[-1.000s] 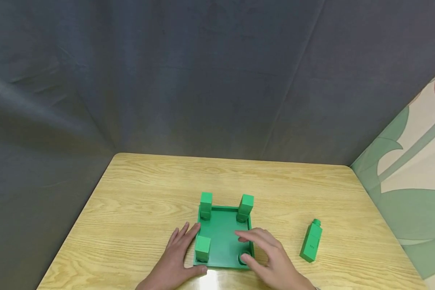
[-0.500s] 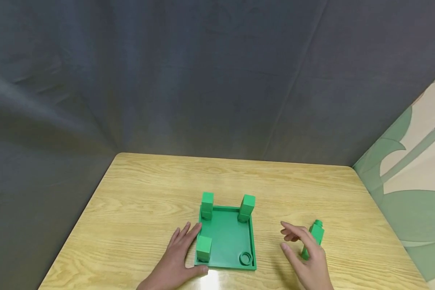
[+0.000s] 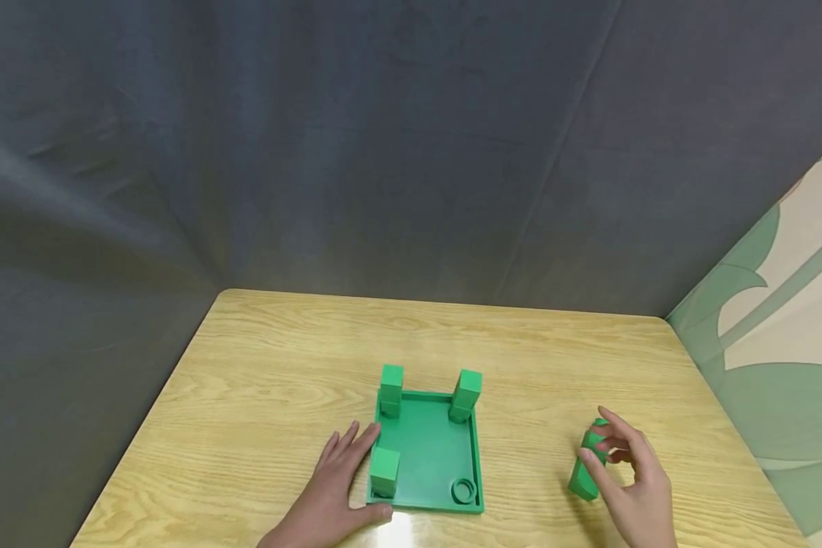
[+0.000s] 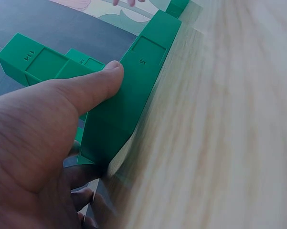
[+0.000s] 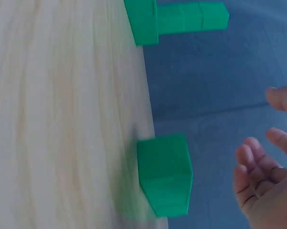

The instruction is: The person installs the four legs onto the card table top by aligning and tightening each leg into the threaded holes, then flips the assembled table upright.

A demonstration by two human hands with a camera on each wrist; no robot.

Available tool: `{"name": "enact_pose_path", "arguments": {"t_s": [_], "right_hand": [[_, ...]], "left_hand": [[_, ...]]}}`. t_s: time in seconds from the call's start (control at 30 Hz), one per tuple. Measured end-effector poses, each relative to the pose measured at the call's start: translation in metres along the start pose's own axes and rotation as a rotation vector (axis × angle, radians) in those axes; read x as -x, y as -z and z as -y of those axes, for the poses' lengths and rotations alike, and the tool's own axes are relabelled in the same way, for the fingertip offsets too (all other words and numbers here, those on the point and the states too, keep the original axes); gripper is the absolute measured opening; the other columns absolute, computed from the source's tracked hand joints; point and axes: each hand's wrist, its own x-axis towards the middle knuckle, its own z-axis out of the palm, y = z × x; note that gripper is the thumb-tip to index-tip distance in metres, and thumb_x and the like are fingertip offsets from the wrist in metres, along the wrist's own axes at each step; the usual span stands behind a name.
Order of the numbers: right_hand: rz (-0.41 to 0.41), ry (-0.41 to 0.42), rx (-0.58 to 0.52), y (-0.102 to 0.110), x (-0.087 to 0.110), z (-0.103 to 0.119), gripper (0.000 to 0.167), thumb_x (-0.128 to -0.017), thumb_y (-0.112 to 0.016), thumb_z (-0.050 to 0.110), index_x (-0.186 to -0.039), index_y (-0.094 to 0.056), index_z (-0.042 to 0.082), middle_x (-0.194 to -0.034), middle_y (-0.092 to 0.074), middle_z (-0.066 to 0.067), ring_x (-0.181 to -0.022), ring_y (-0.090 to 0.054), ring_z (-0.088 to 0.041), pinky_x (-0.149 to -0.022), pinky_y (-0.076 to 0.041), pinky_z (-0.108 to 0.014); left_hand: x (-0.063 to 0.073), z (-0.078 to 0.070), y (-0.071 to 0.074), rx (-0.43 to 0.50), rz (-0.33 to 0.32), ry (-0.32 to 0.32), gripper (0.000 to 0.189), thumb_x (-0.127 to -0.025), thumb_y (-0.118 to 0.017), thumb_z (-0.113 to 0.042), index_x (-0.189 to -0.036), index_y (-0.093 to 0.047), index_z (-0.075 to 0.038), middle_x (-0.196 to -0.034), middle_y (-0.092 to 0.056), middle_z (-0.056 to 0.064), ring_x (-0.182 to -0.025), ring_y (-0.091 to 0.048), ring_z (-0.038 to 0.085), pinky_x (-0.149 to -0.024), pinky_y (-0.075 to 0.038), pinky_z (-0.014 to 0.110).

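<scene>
Loose green post (image 3: 582,478) lies on its side on the wooden table (image 3: 274,380), in the lower right of the frame, slanting slightly up and to the right. The right hand (image 3: 640,491) hovers over it, fingers loosely bent, thumb apart from them, pinching nothing; the right wrist view shows a gap between fingers and post. In the head view the fingers partly hide the post's far end.

Left of it, at lower centre, is a square green tray (image 3: 425,449). Posts stand upright at its upper left (image 3: 391,387), upper right (image 3: 467,392) and lower left (image 3: 385,470) corners; the lower right corner holds only a round raised ring (image 3: 463,491). The left hand (image 3: 332,487) is spread at the tray's lower left corner, thumb against the near edge, fingers along the left edge.

The step in hand appears to be reaching for the loose post. A sound hold would set the thumb on one long face and the fingertips on the opposite one, near the middle, so that neither end dips. Since the flat sides could slip, both faces deserve full contact before any lift. Gentle, steady pressure from the left hand would guard against the tray sliding.
</scene>
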Motion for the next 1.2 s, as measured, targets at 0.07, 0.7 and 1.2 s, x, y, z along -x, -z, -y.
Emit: {"name": "enact_pose_path", "arguments": {"t_s": [0.07, 0.7, 1.2], "right_hand": [[0.026, -0.023, 0.072, 0.003, -0.001, -0.006, 0.079, -0.085, -0.087, -0.014, -0.157, -0.058, 0.001, -0.12, -0.067, 0.0, -0.1, -0.057, -0.002, -0.083, -0.045, -0.009], [0.26, -0.091, 0.327, 0.005, 0.002, -0.03, 0.136, -0.067, -0.11, 0.017, -0.173, -0.026, 0.001, -0.131, -0.047, -0.036, -0.107, -0.05, -0.044, -0.072, -0.044, -0.023], [0.487, -0.331, 0.379, 0.008, -0.007, -0.035, 0.152, -0.078, -0.105, 0.034, -0.174, 0.006, -0.005, -0.115, -0.052, -0.037, -0.099, -0.059, -0.039, -0.074, -0.059, -0.044]], "left_hand": [[0.0, 0.0, 0.0, 0.002, -0.001, -0.004, 0.113, -0.088, -0.089, -0.062, -0.178, -0.027, -0.03, -0.181, -0.031, 0.013, -0.17, -0.013, 0.047, -0.134, -0.003, 0.074], [-0.001, 0.0, 0.0, -0.019, -0.002, -0.023, 0.114, -0.088, -0.089, -0.062, -0.178, -0.028, -0.03, -0.181, -0.032, 0.012, -0.169, -0.016, 0.047, -0.134, -0.004, 0.074], [-0.001, 0.0, 0.0, -0.02, -0.011, -0.025, 0.114, -0.087, -0.089, -0.062, -0.178, -0.029, -0.03, -0.18, -0.033, 0.013, -0.169, -0.017, 0.047, -0.134, -0.006, 0.073]]}}
